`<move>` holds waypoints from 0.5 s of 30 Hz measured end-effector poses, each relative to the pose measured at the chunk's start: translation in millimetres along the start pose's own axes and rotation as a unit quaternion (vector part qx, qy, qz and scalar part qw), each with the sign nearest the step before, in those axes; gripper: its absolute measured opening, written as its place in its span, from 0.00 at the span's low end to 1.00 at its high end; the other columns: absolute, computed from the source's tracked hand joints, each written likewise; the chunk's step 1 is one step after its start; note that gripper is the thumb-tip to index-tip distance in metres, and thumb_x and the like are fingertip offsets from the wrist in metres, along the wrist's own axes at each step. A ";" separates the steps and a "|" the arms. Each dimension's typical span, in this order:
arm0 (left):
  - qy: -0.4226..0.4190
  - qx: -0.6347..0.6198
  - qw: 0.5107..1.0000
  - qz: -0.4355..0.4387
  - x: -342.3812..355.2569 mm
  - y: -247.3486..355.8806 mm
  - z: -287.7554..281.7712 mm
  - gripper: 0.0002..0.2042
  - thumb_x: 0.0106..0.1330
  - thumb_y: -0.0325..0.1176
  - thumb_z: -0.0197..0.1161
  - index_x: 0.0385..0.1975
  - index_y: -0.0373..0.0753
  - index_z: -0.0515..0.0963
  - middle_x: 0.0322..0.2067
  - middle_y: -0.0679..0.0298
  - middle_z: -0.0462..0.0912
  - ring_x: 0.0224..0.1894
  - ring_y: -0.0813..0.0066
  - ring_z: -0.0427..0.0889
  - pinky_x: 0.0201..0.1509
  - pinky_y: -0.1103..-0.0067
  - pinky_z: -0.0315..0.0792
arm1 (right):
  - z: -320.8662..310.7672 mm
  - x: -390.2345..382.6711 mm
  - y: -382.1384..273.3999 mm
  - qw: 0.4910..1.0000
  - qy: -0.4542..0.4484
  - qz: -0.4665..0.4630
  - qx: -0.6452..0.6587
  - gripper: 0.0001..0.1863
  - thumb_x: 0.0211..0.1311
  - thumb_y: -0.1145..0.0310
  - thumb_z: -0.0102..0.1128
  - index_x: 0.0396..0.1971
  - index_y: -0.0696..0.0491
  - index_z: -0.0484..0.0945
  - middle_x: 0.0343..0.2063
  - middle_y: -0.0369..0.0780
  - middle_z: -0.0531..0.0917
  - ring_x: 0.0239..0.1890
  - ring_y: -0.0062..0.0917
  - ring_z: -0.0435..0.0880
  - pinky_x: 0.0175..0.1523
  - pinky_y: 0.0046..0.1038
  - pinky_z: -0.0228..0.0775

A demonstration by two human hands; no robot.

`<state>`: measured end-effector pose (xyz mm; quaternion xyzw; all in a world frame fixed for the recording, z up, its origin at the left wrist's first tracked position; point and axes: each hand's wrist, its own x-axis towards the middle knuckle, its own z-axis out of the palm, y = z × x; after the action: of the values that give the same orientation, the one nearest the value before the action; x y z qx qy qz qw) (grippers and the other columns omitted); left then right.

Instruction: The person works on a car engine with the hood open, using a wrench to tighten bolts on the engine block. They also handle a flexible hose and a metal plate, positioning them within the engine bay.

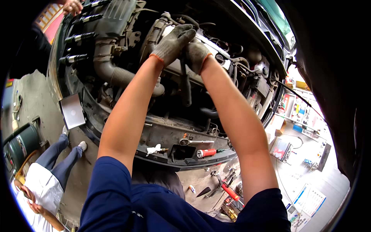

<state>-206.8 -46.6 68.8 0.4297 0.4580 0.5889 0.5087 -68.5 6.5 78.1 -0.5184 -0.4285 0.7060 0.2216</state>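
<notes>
My left hand (170,46), in a grey work glove with an orange cuff, reaches over the top of the engine (216,48), its fingers curled forward. My right hand (197,56), gloved alike, is closed just beside and below it. What the fingers of either hand grip is hidden. A long black part (185,91) extends down from between the hands. A grey corrugated intake hose (119,75) runs to their left. Along the front ledge (166,156) lie a ratchet (193,141), a red flashlight (206,152) and a crumpled white rag (153,150).
Several black cylindrical coils (79,37) line the left edge. A silver tablet-like panel (72,112) stands below them. A person in white (44,181) is at lower left, another person's hand (71,5) at top left. Tools (230,191) lie below; the raised hood (328,77) is at right.
</notes>
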 end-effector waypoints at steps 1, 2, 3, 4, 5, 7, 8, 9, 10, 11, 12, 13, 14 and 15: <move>-0.016 0.022 0.999 -0.017 12.2 -5.4 -2.3 0.29 0.82 0.55 0.66 0.73 0.42 0.80 0.64 0.54 0.85 0.64 0.63 0.84 0.71 0.70 0.76 | 10.9 -15.4 -3.5 1.000 0.017 0.003 0.007 0.30 0.71 0.79 0.65 0.72 0.53 0.77 0.47 0.46 0.91 0.45 0.31 0.92 0.49 0.33 0.86; -0.037 0.040 0.998 -0.032 20.9 -8.6 -1.9 0.26 0.82 0.52 0.67 0.71 0.42 0.82 0.63 0.55 0.86 0.64 0.64 0.84 0.70 0.70 0.76 | 15.3 -32.5 -12.3 0.999 0.038 0.006 0.014 0.33 0.69 0.79 0.65 0.75 0.54 0.73 0.47 0.47 0.91 0.45 0.33 0.92 0.49 0.35 0.86; -0.032 0.071 0.996 -0.050 25.3 -12.4 7.6 0.23 0.81 0.48 0.68 0.67 0.41 0.84 0.60 0.55 0.88 0.62 0.65 0.84 0.67 0.71 0.77 | -0.2 -37.0 -8.1 0.998 0.042 -0.022 -0.048 0.38 0.64 0.76 0.66 0.77 0.55 0.72 0.46 0.48 0.91 0.44 0.35 0.91 0.48 0.37 0.85; -0.033 0.149 0.988 -0.004 33.9 -26.4 1.8 0.23 0.82 0.49 0.66 0.66 0.40 0.84 0.58 0.56 0.89 0.60 0.64 0.85 0.66 0.70 0.78 | -0.8 -42.5 -16.1 0.989 0.047 0.014 -0.140 0.43 0.59 0.72 0.67 0.78 0.56 0.71 0.51 0.54 0.90 0.52 0.41 0.92 0.58 0.40 0.86; -0.031 0.179 0.983 0.031 37.2 -40.1 -5.2 0.26 0.81 0.53 0.67 0.64 0.38 0.84 0.56 0.51 0.89 0.59 0.59 0.87 0.65 0.68 0.79 | 6.8 -53.8 -14.8 0.956 0.071 0.017 -0.286 0.42 0.59 0.70 0.66 0.78 0.57 0.72 0.53 0.56 0.90 0.56 0.44 0.91 0.64 0.41 0.84; -0.026 0.151 0.988 0.017 28.8 -47.6 2.3 0.32 0.79 0.62 0.66 0.62 0.36 0.84 0.54 0.48 0.90 0.57 0.57 0.89 0.64 0.66 0.81 | 9.2 -75.6 -7.9 0.876 0.070 0.014 -0.477 0.41 0.61 0.67 0.65 0.77 0.59 0.73 0.59 0.60 0.88 0.64 0.48 0.88 0.73 0.41 0.79; -0.029 0.114 0.992 -0.036 21.6 -33.4 13.8 0.33 0.78 0.64 0.67 0.62 0.36 0.84 0.52 0.52 0.90 0.55 0.62 0.88 0.63 0.67 0.81 | -8.1 -80.9 -4.5 0.849 0.045 0.006 -0.527 0.39 0.62 0.65 0.63 0.76 0.59 0.74 0.62 0.61 0.86 0.68 0.50 0.86 0.77 0.41 0.76; -0.020 0.108 0.993 -0.043 19.7 -36.2 0.4 0.34 0.78 0.65 0.67 0.62 0.37 0.84 0.52 0.54 0.90 0.55 0.64 0.87 0.63 0.68 0.81 | -1.0 -78.1 -43.1 0.817 -0.061 0.060 -0.570 0.34 0.68 0.63 0.63 0.73 0.59 0.76 0.63 0.60 0.86 0.67 0.47 0.87 0.77 0.41 0.77; -0.021 0.093 0.994 -0.048 20.7 -39.0 -3.1 0.34 0.78 0.66 0.67 0.62 0.37 0.85 0.51 0.55 0.90 0.55 0.66 0.87 0.63 0.69 0.81 | -8.5 -65.8 -52.7 0.764 -0.075 0.047 -0.639 0.29 0.71 0.64 0.64 0.70 0.57 0.79 0.61 0.56 0.88 0.66 0.45 0.88 0.76 0.40 0.78; -0.046 0.057 0.993 -0.090 21.7 -35.5 5.6 0.34 0.77 0.65 0.69 0.64 0.37 0.83 0.51 0.56 0.90 0.54 0.69 0.87 0.60 0.71 0.81 | -16.5 -54.7 -69.3 0.707 -0.063 0.044 -0.703 0.26 0.71 0.65 0.65 0.67 0.56 0.82 0.58 0.52 0.90 0.65 0.44 0.88 0.78 0.42 0.75; -0.077 -0.071 0.990 -0.097 23.2 -45.6 6.0 0.35 0.77 0.63 0.71 0.67 0.35 0.81 0.51 0.58 0.89 0.53 0.71 0.86 0.58 0.73 0.81 | -17.5 -40.4 -83.3 0.646 -0.059 0.029 -0.760 0.23 0.70 0.66 0.67 0.63 0.54 0.85 0.55 0.47 0.92 0.64 0.44 0.88 0.80 0.45 0.73; -0.067 -0.042 0.993 -0.089 26.0 -44.8 14.2 0.33 0.79 0.59 0.70 0.69 0.35 0.79 0.55 0.58 0.88 0.57 0.71 0.85 0.64 0.73 0.80 | -32.3 -26.4 -80.6 0.589 -0.011 -0.123 -0.798 0.19 0.70 0.69 0.67 0.59 0.52 0.87 0.52 0.44 0.92 0.64 0.41 0.88 0.82 0.46 0.70; -0.057 -0.013 0.995 -0.080 27.6 -43.7 21.7 0.31 0.82 0.54 0.69 0.71 0.35 0.77 0.58 0.59 0.86 0.62 0.72 0.84 0.69 0.73 0.79 | -49.4 -12.0 -73.4 0.513 0.039 -0.270 -0.814 0.15 0.70 0.71 0.67 0.55 0.50 0.89 0.50 0.40 0.92 0.64 0.39 0.88 0.83 0.48 0.67; -0.036 -0.012 0.998 -0.057 32.1 -43.3 22.3 0.32 0.82 0.55 0.69 0.72 0.36 0.76 0.61 0.59 0.85 0.63 0.72 0.84 0.70 0.72 0.79 | -52.5 -4.1 -77.6 0.499 0.067 -0.418 -0.756 0.14 0.70 0.72 0.67 0.53 0.48 0.90 0.50 0.38 0.92 0.66 0.36 0.86 0.86 0.48 0.61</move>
<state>-179.8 -9.8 32.5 0.4179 0.4556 0.5488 0.5627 -28.8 64.5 140.1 -0.2945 -0.9496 -0.0985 0.0422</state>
